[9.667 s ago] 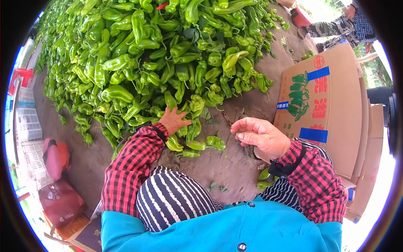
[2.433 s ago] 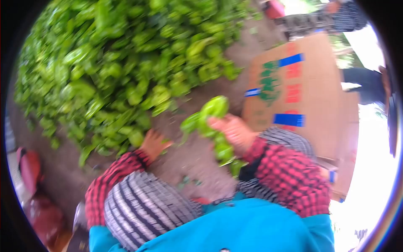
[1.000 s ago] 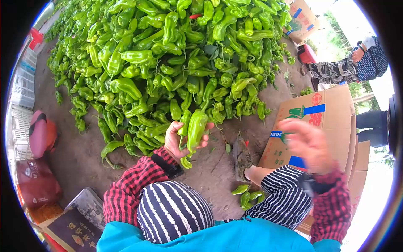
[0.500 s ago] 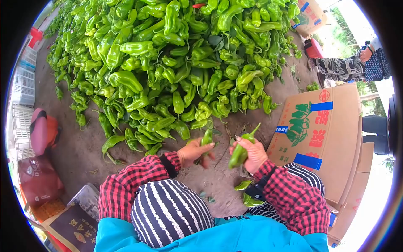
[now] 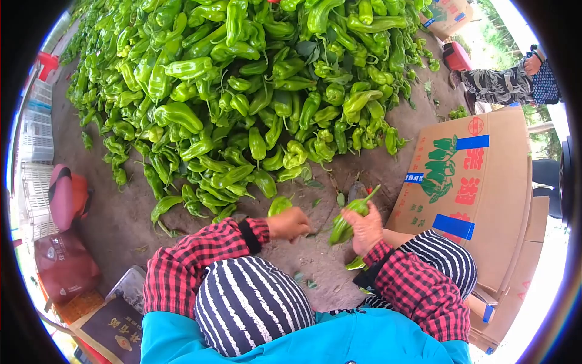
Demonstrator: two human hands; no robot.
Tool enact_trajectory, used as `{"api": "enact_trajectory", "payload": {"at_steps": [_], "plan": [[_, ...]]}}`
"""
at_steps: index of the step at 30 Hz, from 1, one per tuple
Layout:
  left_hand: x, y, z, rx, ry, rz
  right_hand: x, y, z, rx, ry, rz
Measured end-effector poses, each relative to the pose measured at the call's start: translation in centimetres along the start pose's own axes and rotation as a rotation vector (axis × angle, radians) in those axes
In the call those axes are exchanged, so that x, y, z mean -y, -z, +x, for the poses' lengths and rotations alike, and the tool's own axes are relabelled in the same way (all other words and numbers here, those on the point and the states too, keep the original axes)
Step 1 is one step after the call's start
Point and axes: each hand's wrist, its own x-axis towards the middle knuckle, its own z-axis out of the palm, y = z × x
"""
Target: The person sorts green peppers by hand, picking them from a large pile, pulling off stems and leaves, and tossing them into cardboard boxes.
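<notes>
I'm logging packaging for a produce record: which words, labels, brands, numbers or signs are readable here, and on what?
"芜湖": red characters on the cardboard box; red print below is mostly covered by blue tape.
Too small to read: the box's finer print, round red stamp, short tape strip.
Too blurred: gold characters on the dark bag, pale marks on the maroon bag, print on the far carton.

A: Green peppers [image 5: 178, 115]?
B: Glossy, smooth skins.
A: Carton [image 5: 445, 203]?
B: Matt cardboard; blue tape [image 5: 453, 227] looks like smooth plastic.
A: Ground [image 5: 124, 225]?
B: Rough, matt, earth-like.
A: Checked sleeves [image 5: 193, 262], striped trousers [image 5: 251, 306]?
B: Matt cloth, both.
</notes>
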Motion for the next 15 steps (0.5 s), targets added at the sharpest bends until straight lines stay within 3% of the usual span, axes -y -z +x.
{"api": "enact_trajectory", "payload": {"at_steps": [2, 4, 6, 8, 9, 10, 12, 14, 15], "plan": [[2.1, 2.5, 0.2, -0.521, -0.192, 0.5, 1.0, 0.3, 0.9, -0.083, 0.027, 0.002], [2.8, 6.6, 1.2, -0.794, 0.051, 0.483, 1.5, 0.6, 1.0, 0.014, -0.06, -0.007], [4.0, 10.0, 3.0, -1.146, 0.047, 0.876, 1.9, -0.8, -0.2, 0.056, -0.106, -0.038], [3.3, 12.0, 4.6, -1.17, 0.113, 0.894, 1.7, -1.6, -1.2, 0.241, -0.131, -0.139], [3.1, 12.3, 5.6, -1.139, 0.24, 0.942, 1.4, -1.6, -1.3, 0.304, -0.119, -0.181], [3.4, 12.8, 6.4, -1.134, 0.232, 0.941, 1.4, -1.6, -1.3, 0.294, -0.118, -0.18], [3.3, 14.0, 7.4, -0.95, 0.466, 0.894, 2.1, -1.8, -1.4, 0.228, -0.159, -0.06], [3.0, 14.6, 6.8, -0.9, 0.46, 0.786, 3.3, -1.3, -0.9, 0.179, -0.192, -0.026], [2.9, 14.4, 6.1, -0.98, 0.319, 0.708, 3.9, -1.1, -0.6, 0.157, -0.246, 0.091]]}}
